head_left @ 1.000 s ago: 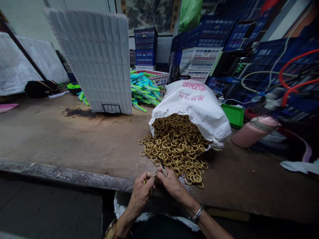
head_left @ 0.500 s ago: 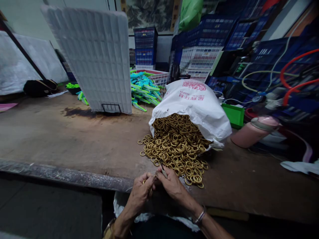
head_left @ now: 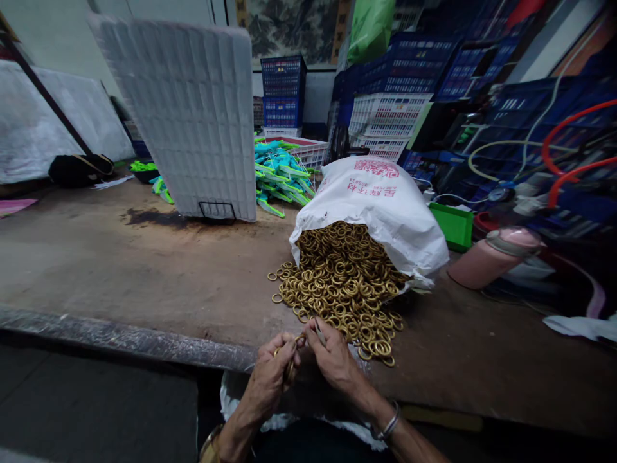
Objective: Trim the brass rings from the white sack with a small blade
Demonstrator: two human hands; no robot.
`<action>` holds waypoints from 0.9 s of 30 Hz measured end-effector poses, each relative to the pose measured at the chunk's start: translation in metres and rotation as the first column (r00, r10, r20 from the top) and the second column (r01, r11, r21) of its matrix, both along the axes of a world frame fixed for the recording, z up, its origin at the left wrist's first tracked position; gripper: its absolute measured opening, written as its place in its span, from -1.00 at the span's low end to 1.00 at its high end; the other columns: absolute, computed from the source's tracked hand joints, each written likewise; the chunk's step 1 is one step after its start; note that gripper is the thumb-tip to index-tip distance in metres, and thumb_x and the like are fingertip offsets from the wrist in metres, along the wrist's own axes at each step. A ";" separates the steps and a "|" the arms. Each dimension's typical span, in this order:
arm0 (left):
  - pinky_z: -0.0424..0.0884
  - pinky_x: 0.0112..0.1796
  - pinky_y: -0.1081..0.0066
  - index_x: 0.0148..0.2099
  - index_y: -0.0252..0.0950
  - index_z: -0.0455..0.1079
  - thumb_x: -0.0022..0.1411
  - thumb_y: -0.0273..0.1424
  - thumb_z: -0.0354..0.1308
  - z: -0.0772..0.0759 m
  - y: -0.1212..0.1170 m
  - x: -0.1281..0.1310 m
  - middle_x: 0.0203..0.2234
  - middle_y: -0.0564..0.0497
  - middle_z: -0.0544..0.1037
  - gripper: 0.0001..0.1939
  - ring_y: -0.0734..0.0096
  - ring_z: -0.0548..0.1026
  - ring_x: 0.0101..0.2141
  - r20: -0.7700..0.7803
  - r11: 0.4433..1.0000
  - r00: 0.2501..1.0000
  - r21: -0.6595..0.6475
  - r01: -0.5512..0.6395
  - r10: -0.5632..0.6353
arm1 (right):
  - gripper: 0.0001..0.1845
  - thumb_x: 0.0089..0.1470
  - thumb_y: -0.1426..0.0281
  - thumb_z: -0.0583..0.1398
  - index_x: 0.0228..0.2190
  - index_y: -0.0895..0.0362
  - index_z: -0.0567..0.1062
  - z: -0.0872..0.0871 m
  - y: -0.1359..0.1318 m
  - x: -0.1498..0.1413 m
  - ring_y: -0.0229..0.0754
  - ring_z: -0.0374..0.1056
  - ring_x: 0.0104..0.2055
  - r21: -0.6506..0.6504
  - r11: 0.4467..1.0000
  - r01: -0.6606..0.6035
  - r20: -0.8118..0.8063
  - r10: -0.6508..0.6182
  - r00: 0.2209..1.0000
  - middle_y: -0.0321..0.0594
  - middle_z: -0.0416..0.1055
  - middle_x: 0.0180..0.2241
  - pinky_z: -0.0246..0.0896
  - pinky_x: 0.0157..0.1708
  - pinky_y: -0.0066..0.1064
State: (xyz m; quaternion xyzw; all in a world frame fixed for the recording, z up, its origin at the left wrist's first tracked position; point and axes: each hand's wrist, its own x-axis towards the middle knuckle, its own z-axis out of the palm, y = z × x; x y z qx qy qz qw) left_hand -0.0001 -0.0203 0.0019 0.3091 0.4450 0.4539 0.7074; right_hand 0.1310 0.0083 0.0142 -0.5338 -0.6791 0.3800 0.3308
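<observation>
My left hand [head_left: 274, 376] is closed around a few brass rings [head_left: 289, 360] at the table's near edge. My right hand [head_left: 333, 360] touches it, fingers pinched on a thin metal tool [head_left: 320, 332] that points up and away. Just beyond my hands lies a heap of brass rings [head_left: 340, 283] spilling from a white sack [head_left: 380, 202] with red print, lying on its side.
A worn brown table [head_left: 144, 263] has a wrapped front edge. A white gridded tray [head_left: 190, 112] stands upright at the back, with turquoise and green pieces [head_left: 279, 177] behind it. A pink flask [head_left: 491, 257] and green box [head_left: 453, 224] lie right. Blue and white crates [head_left: 390, 83] stack behind.
My hands have stayed together at the table edge, shifting slightly away from me; the ring between my fingers has turned a little. The heap and sack are unchanged.
</observation>
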 end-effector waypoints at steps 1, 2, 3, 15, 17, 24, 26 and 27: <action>-0.07 -0.73 0.61 -0.39 -0.30 0.25 0.03 -0.13 0.10 0.000 0.000 0.000 -0.72 0.21 0.23 -0.68 0.71 0.04 -0.77 0.003 1.000 1.000 -0.011 -0.013 0.013 | -0.80 0.05 0.38 -0.07 -0.50 0.13 0.29 0.000 -0.001 0.000 -0.29 0.18 -0.48 0.035 0.999 -0.014 0.053 0.012 0.999 -0.31 0.27 -0.54 0.03 -0.44 -0.50; -0.06 -0.72 0.62 -0.37 -0.30 0.25 0.03 -0.13 0.11 0.001 0.000 0.000 -0.71 0.21 0.23 -0.68 0.71 0.04 -0.76 -0.001 1.000 1.000 -0.016 -0.025 0.025 | -0.82 0.03 0.42 -0.07 -0.48 0.13 0.30 -0.001 -0.003 0.001 -0.28 0.19 -0.48 0.071 0.997 -0.029 0.112 0.021 0.993 -0.30 0.29 -0.52 0.02 -0.44 -0.50; -0.05 -0.72 0.62 -0.36 -0.30 0.25 0.02 -0.12 0.11 0.002 0.000 0.000 -0.71 0.21 0.23 -0.67 0.71 0.04 -0.76 -0.009 0.999 0.999 -0.016 -0.036 0.036 | -0.83 0.00 0.47 -0.07 -0.46 0.12 0.30 -0.002 -0.004 0.001 -0.28 0.20 -0.47 0.102 0.994 -0.048 0.173 0.030 0.984 -0.28 0.31 -0.51 0.01 -0.44 -0.50; 0.04 -0.66 0.61 -0.44 -0.31 0.25 0.04 -0.17 0.12 0.011 -0.002 -0.001 -0.68 0.19 0.26 -0.71 0.69 0.11 -0.70 -0.099 0.995 0.994 0.093 -0.028 0.037 | -0.59 -0.26 0.65 -0.03 -0.31 0.11 0.34 -0.004 -0.012 0.003 -0.22 0.29 -0.37 0.091 0.981 -0.173 0.527 0.100 0.844 -0.25 0.42 -0.41 -0.07 -0.42 -0.49; 0.04 -0.66 0.61 -0.44 -0.31 0.26 0.04 -0.17 0.12 0.011 -0.002 -0.001 -0.70 0.20 0.25 -0.72 0.69 0.10 -0.71 -0.130 0.996 0.991 0.084 -0.029 0.040 | -0.60 -0.24 0.65 -0.03 -0.32 0.11 0.34 -0.005 -0.012 0.004 -0.23 0.29 -0.36 0.082 0.982 -0.169 0.537 0.099 0.838 -0.24 0.42 -0.41 -0.07 -0.42 -0.49; 0.10 -0.61 0.59 -0.49 -0.31 0.25 0.01 -0.21 0.13 0.009 -0.001 0.000 -0.69 0.17 0.25 -0.73 0.65 0.15 -0.68 -0.186 0.990 0.978 0.120 -0.069 0.091 | -0.64 -0.24 0.65 -0.04 -0.36 0.13 0.35 -0.003 -0.012 0.003 -0.21 0.29 -0.38 0.103 0.986 -0.129 0.592 0.044 0.805 -0.22 0.43 -0.43 -0.12 -0.46 -0.46; 0.10 -0.61 0.59 -0.53 -0.31 0.23 0.00 -0.22 0.13 0.010 0.000 0.001 -0.70 0.17 0.22 -0.73 0.64 0.14 -0.67 -0.224 0.988 0.968 0.132 -0.081 0.110 | -0.61 -0.28 0.66 -0.04 -0.35 0.13 0.35 -0.003 -0.012 0.003 -0.21 0.29 -0.38 0.103 0.987 -0.124 0.605 0.037 0.795 -0.22 0.43 -0.43 -0.13 -0.46 -0.45; 0.08 -0.62 0.59 -0.54 -0.31 0.21 -0.01 -0.23 0.13 0.010 0.000 0.002 -0.72 0.18 0.20 -0.73 0.64 0.12 -0.68 -0.243 0.987 0.963 0.136 -0.084 0.116 | -0.59 -0.29 0.67 -0.04 -0.35 0.13 0.34 -0.004 -0.012 0.003 -0.21 0.29 -0.38 0.105 0.987 -0.120 0.609 0.032 0.792 -0.22 0.43 -0.43 -0.13 -0.46 -0.45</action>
